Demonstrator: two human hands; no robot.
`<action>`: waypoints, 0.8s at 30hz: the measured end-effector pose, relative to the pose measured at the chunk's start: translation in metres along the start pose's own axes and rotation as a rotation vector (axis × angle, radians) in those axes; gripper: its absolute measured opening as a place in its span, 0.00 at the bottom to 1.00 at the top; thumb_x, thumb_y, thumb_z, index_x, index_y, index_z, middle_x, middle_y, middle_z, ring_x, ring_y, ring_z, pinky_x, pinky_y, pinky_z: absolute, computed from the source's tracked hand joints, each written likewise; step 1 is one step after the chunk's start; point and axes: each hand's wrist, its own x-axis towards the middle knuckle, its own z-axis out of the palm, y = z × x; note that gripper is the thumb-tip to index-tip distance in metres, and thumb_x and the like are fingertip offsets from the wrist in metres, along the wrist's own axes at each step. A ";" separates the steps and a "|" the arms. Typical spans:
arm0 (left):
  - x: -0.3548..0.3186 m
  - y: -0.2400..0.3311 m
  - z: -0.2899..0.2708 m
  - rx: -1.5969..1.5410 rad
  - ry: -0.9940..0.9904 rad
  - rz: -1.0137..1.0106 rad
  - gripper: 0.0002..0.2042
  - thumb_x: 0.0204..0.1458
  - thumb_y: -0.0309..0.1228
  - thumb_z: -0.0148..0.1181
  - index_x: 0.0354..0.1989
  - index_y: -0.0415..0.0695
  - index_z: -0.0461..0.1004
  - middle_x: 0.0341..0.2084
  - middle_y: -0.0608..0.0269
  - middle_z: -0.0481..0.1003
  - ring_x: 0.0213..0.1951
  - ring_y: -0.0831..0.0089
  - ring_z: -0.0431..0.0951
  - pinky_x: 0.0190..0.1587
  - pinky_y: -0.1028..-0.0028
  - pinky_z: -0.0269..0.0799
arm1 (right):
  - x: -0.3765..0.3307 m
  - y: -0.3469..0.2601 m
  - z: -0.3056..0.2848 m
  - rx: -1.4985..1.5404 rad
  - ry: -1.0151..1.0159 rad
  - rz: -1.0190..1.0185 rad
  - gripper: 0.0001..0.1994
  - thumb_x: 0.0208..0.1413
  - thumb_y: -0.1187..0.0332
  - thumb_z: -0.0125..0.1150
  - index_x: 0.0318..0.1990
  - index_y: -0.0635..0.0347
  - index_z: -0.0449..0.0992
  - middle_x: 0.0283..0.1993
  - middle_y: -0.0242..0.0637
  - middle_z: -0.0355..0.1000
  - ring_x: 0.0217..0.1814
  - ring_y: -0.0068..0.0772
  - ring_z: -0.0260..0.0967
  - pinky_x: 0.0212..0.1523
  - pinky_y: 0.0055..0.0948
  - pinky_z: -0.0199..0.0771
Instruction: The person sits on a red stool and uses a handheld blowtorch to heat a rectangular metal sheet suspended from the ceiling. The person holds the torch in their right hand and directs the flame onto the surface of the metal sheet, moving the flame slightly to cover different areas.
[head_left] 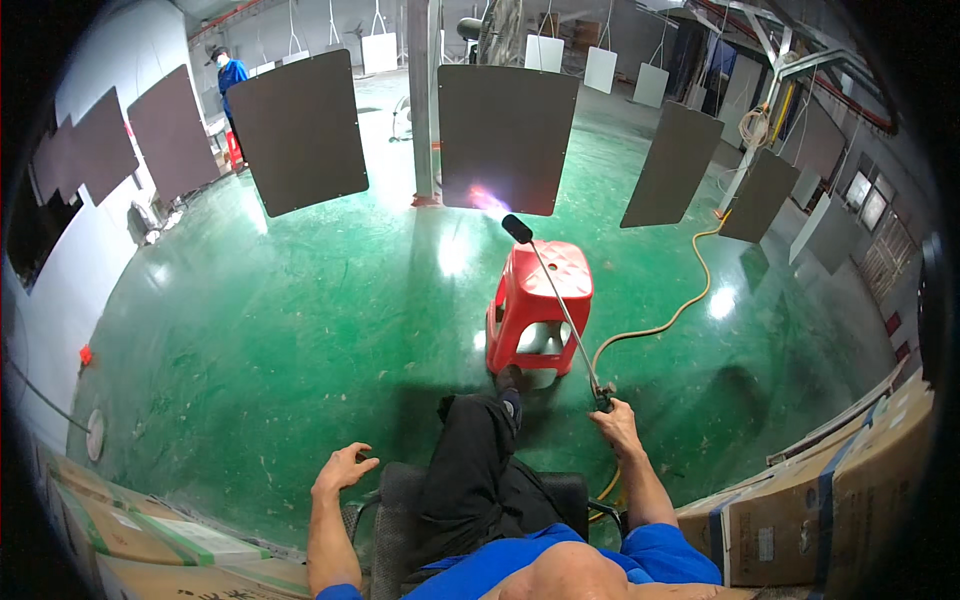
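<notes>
My right hand (pixel 617 425) is closed around the handle of a gas torch (pixel 560 299). Its long thin wand slants up and away to a black burner head, from which a pinkish-purple flame (pixel 487 198) comes out. The flame is by the lower edge of a dark grey hanging panel (pixel 507 135); whether it touches the panel I cannot tell. A yellow hose (pixel 655 328) runs from near the handle across the floor to the right. My left hand (pixel 348 466) is held out beside the chair (pixel 402 515), holding nothing, fingers apart.
A red plastic stool (pixel 540 300) stands ahead, my foot against it. More dark panels (pixel 298 130) hang in a curved row beside a metal post (pixel 421 100). Cardboard boxes (pixel 775 535) flank me. A person in blue (pixel 231 75) stands far left on the green floor (pixel 270 330).
</notes>
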 end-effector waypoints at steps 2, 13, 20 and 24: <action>0.001 0.000 0.001 0.009 0.004 -0.004 0.27 0.50 0.45 0.62 0.56 0.43 0.70 0.43 0.53 0.78 0.36 0.65 0.80 0.42 0.66 0.75 | -0.002 0.005 -0.006 -0.003 0.011 0.017 0.16 0.39 0.65 0.66 0.33 0.67 0.73 0.20 0.35 0.68 0.23 0.27 0.66 0.26 0.32 0.67; -0.006 0.006 0.000 0.017 -0.001 -0.022 0.27 0.51 0.45 0.62 0.57 0.43 0.70 0.45 0.52 0.77 0.40 0.65 0.78 0.42 0.66 0.74 | -0.028 0.009 -0.034 0.027 0.129 0.046 0.18 0.37 0.63 0.66 0.33 0.69 0.75 0.25 0.37 0.73 0.27 0.29 0.69 0.32 0.33 0.70; -0.003 0.002 0.001 0.025 0.011 0.021 0.27 0.51 0.43 0.63 0.57 0.43 0.70 0.43 0.53 0.78 0.34 0.68 0.80 0.37 0.68 0.76 | -0.018 -0.011 -0.051 0.117 0.203 -0.044 0.16 0.38 0.64 0.67 0.31 0.67 0.75 0.24 0.34 0.72 0.27 0.25 0.68 0.32 0.30 0.70; 0.000 0.001 0.004 0.028 0.015 0.027 0.27 0.51 0.43 0.63 0.57 0.43 0.70 0.42 0.53 0.78 0.34 0.68 0.80 0.37 0.68 0.76 | 0.000 -0.010 -0.053 0.250 0.252 -0.187 0.09 0.44 0.69 0.67 0.29 0.62 0.73 0.20 0.26 0.67 0.18 0.17 0.60 0.19 0.23 0.60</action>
